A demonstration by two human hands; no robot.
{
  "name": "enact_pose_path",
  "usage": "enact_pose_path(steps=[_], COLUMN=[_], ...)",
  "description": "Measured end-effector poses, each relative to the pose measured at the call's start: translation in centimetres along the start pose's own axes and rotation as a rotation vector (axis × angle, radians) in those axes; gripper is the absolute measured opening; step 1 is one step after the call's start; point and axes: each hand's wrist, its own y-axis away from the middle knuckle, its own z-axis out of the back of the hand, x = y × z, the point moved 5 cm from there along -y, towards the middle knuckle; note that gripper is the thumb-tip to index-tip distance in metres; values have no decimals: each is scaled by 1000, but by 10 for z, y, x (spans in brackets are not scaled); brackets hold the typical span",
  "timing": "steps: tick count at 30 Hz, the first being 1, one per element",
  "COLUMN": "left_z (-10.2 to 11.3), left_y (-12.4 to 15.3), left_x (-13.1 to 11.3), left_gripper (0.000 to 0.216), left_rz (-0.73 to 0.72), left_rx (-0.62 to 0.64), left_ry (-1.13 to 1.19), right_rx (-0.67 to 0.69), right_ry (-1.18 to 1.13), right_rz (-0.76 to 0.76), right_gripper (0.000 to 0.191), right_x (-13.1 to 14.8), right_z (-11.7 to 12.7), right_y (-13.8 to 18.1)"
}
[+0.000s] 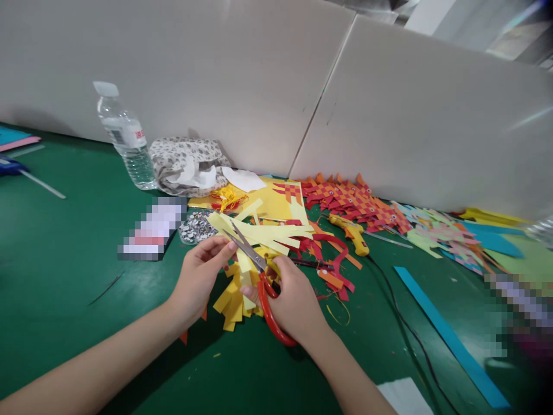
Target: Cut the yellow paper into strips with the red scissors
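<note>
My left hand [207,268] is closed, thumb and fingers pinched at the edge of a pale yellow paper [276,233] cut into strips. What lies exactly under its fingertips is partly hidden. In my right hand [298,297] is a pair of scissors [258,262] with red handles. Its blades are slightly apart and point up-left, in front of the paper and close to my left thumb. Beneath both hands lies a pile of darker yellow paper strips [231,302].
Behind stand a water bottle [125,138] and a patterned cloth pouch [190,153]. Googly eyes [196,226] lie left of the paper. To the right are red-orange woven paper fish [354,199], a yellow glue gun [352,233] with its cord, and a blue strip [449,334].
</note>
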Motion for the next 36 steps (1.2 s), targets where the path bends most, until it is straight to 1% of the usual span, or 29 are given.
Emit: enact_pose_path(steps=[12, 20, 27, 31, 36], left_z=[-2, -4, -7, -5, -6], left_y=[3, 2, 1, 0, 0], left_x=[5, 1, 1, 1, 0], left_gripper=[18, 18, 14, 13, 15], left_rz=[128, 113, 115, 111, 141], left_rx=[3, 45, 148, 161, 175], left_ry=[53, 52, 20, 19, 22], right_rx=[-49, -76, -70, -67, -83], right_ry=[-23, 12, 34, 12, -38], right_rz=[47, 86, 83, 78, 86], right_gripper=[39, 40, 37, 41, 43], right_x=[-3, 0, 1, 0, -2], right_z=[-1, 3, 4, 3, 2], right_y=[0, 0, 1, 1, 1])
